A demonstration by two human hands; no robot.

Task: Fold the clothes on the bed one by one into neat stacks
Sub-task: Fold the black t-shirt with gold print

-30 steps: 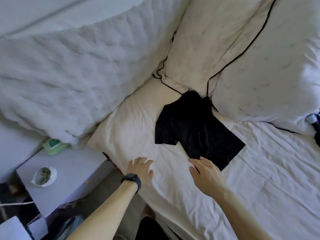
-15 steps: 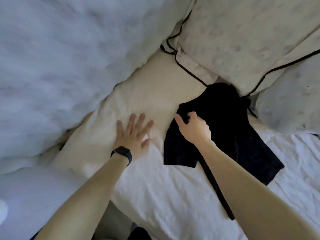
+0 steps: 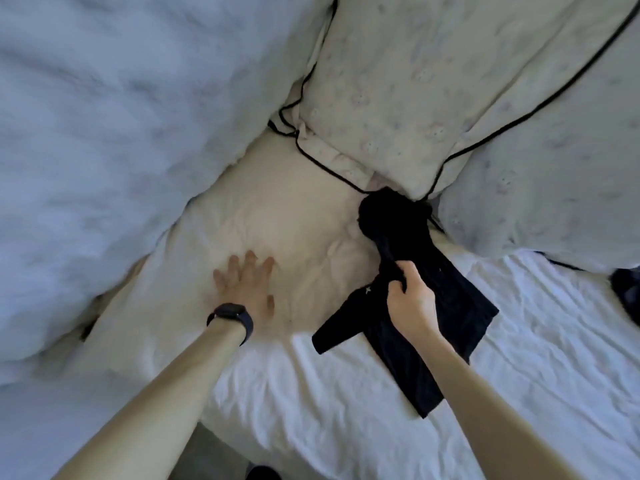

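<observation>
Fingers (image 3: 396, 287) of right hand (image 3: 410, 303) curl around bunched black shirt (image 3: 453, 296); at nine o'clock, left hand (image 3: 247, 289) presses cream pillow (image 3: 277, 216), fingers spread flat.

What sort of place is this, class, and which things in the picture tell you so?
Probably a bedroom: a white sheet, pillows with dark piping and a fluffy duvet, with a black garment gripped by the right hand.
</observation>
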